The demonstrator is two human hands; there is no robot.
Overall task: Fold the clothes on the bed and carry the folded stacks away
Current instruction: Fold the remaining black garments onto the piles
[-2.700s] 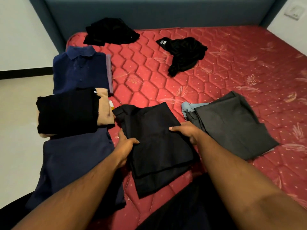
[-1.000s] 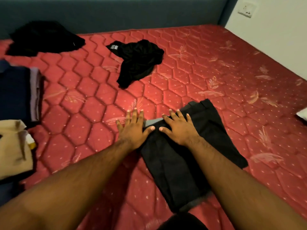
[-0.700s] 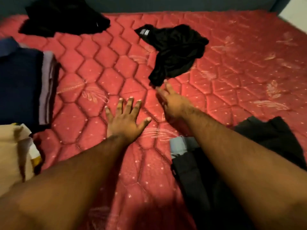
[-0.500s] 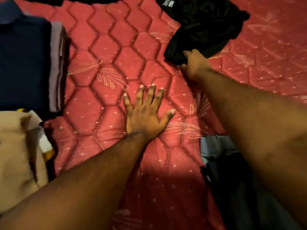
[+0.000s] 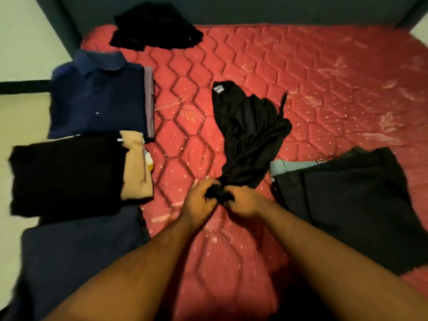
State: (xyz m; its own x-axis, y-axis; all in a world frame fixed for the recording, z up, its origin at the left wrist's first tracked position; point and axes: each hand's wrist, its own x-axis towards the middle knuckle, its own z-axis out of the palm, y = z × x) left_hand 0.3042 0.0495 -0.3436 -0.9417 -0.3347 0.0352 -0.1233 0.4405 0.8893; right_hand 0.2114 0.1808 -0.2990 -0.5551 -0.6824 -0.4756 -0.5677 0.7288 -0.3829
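From the head view, both hands meet near the middle of the red bed [image 5: 324,72]. The left hand [image 5: 200,201] and the right hand [image 5: 243,201] each have their fingers curled tight round the near end of a crumpled black garment [image 5: 247,133] — a bunched knot of cloth sits between the two fists. The rest of it trails away from the hands across the mattress, creased and twisted, with a label showing at its far end.

It looks thin, light and limp, so it should offer no resistance but will not hold a shape either — it will likely need shaking out flat first. Better holds would be two corners of a hem or waistband, hands well apart, not one bunched spot.

Left of the hands lie folded stacks: a navy collared shirt [image 5: 97,98] far, a black folded piece [image 5: 64,177] nearer. A folded dark grey garment [image 5: 352,205] lies right; another black heap [image 5: 155,26] waits at the far edge.
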